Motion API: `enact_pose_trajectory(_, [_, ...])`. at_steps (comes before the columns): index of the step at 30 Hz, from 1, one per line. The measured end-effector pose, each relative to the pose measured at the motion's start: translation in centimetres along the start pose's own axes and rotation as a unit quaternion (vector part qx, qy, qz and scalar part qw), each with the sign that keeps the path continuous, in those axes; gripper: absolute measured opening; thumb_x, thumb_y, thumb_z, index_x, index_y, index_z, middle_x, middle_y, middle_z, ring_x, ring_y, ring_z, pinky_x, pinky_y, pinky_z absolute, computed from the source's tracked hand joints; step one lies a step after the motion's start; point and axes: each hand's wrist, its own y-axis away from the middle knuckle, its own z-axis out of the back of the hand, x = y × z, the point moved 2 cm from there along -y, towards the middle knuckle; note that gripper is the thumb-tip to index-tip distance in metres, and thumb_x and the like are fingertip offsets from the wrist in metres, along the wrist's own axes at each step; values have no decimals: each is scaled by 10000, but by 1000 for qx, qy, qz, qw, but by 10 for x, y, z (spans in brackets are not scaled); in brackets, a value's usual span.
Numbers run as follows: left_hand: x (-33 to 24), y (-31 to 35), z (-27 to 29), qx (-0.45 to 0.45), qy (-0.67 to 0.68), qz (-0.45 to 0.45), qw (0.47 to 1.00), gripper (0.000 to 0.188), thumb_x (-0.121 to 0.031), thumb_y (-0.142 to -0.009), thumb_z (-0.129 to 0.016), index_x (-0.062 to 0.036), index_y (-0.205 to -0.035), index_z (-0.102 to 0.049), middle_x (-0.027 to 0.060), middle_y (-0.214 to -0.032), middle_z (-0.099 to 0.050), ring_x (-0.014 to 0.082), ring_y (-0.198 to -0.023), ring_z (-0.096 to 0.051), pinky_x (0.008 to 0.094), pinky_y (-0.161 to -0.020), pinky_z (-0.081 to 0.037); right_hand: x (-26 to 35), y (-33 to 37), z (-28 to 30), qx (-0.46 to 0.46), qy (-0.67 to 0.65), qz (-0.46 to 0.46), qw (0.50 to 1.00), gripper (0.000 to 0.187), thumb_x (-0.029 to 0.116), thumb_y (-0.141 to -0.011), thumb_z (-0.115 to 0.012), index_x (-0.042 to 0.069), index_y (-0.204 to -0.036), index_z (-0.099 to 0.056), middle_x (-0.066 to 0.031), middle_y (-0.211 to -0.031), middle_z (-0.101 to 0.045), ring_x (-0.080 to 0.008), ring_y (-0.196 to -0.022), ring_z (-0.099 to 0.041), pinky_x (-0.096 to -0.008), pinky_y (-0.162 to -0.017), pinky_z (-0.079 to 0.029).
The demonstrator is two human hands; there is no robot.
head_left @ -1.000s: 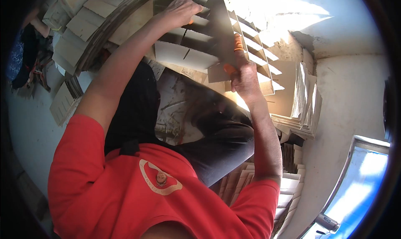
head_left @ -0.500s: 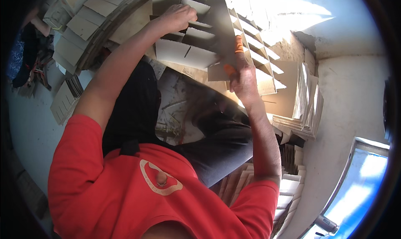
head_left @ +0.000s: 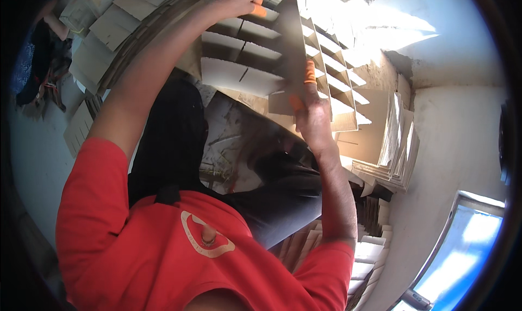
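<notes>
So packaging-wise: a tan slotted cardboard divider grid [head_left: 283,66] up top, flat cardboard sheets [head_left: 394,148] stacked right of it, more flattened box blanks [head_left: 109,28] left of it.

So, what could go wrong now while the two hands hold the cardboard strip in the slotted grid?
1. The left hand and right hand grip the upright cardboard strip only at its two ends, so it may bend or tear in the middle.
2. If the strip misses a slot, it could crush the thin cross pieces of the divider grid.
3. Bare fingers near the card edges risk small cuts.
</notes>
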Motion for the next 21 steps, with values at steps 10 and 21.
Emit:
enact_pose_trajectory(10, [19, -14, -21, 95, -124, 44, 987, 191, 15, -757, -596, 13, -944, -558, 179, -1064, -563, 379, -1041, -539, 459, -850, -443, -6, 8, -2, 16, 41, 16, 999, 820, -78, -823, -568, 133, -1501, -158, -116, -663, -595, -169, -455, -493, -281, -475, -454])
enact_pose_trajectory(21, [12, -22, -32, 214, -280, 73, 933, 260, -14, -748, -624, -1, -1006, -596, 166, -1066, -570, 342, -1037, -534, 427, -858, -444, -4, -12, -1, 87, 83, -14, 993, 818, -97, -788, -550, 53, -1480, -141, -175, -702, -621, -256, -532, -606, -356, -518, -487])
